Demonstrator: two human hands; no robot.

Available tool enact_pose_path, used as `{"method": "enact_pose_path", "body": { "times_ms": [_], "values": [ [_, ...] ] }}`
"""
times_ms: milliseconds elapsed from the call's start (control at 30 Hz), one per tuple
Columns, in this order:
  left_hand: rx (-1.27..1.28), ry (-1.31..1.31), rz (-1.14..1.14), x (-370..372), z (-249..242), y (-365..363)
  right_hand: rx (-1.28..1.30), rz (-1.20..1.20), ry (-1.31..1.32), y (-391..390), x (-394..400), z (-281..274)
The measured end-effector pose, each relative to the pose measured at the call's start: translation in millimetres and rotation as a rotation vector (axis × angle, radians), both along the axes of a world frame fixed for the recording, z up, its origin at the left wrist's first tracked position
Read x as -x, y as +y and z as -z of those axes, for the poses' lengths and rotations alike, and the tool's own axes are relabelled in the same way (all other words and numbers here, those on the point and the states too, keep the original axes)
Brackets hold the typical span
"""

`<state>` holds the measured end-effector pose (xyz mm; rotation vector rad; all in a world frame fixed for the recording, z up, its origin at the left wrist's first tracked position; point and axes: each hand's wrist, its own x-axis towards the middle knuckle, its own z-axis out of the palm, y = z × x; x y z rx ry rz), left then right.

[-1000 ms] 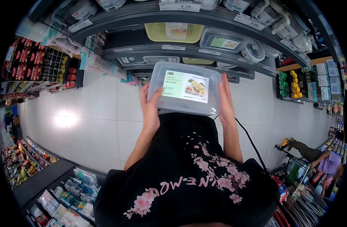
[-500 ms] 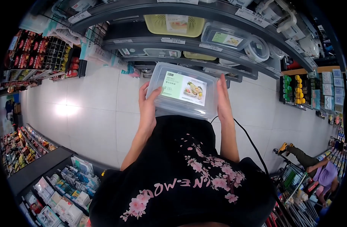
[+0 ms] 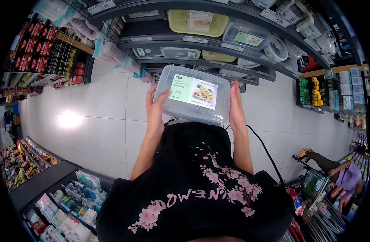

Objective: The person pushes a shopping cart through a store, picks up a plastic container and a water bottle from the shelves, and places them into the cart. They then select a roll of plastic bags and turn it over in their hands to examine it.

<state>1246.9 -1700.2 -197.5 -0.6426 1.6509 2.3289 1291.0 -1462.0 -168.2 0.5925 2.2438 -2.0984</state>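
In front of my body is a clear plastic food container (image 3: 195, 115), lidded, with a green and white label (image 3: 193, 92) showing food and "2.15L". My left hand (image 3: 155, 105) grips its left side, thumb over the lid and fingers around the edge. Against the right side lies my right hand (image 3: 236, 107), its fingers straight and pointing up, pressing on the container. The box is held level between both hands, above the floor and just beyond my black shirt (image 3: 185, 161).
Ahead, grey shelves (image 3: 161, 39) carry a yellow-green basket (image 3: 198, 24) and more lidded containers (image 3: 246, 36). A black cable (image 3: 265, 149) hangs at my right. Lower right, a person (image 3: 348, 175) stands by a shopping cart (image 3: 314, 181). A goods rack (image 3: 68, 205) is at lower left.
The shelves have shifted slightly right and down in view. The container sits a little further left and stays between both hands. The person by the cart has moved an arm.
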Motion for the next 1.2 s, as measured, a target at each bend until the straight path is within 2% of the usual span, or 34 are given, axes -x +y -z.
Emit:
{"method": "enact_pose_path", "body": {
  "times_ms": [167, 500, 667, 767, 867, 933, 1100, 1200],
  "values": [
    [0.129, 0.069, -0.056, -17.9, 5.9, -40.9, -0.006, -0.088, -0.017, -35.8, -1.1, 3.9],
    [0.07, 0.095, -0.11, -36.4, 7.9, -72.4, 0.003, -0.076, 0.002, -76.2, -16.4, -5.0],
    [0.031, 0.085, -0.072, -44.7, 13.6, -77.9, -0.028, -0.051, -0.01, -70.8, -25.7, 10.5],
    [-0.027, 0.056, -0.019, -51.0, 14.5, -80.4, 0.07, 0.007, -0.049, -61.8, -31.5, 28.1],
    [0.017, 0.043, 0.039, -61.9, 19.1, -75.6, 0.137, 0.043, -0.079, -63.1, -36.5, 33.2],
    [0.037, 0.035, 0.077, -70.4, 28.0, -78.5, 0.024, 0.121, -0.175, -72.3, -46.4, 20.0],
    [0.111, 0.05, 0.158, -77.1, 25.6, -89.9, -0.008, 0.086, -0.08, -83.4, -60.7, 0.1],
    [0.115, 0.093, 0.162, -78.2, 31.3, -96.8, -0.028, 0.051, -0.066, -82.3, -60.0, 6.4]
  ]
}}
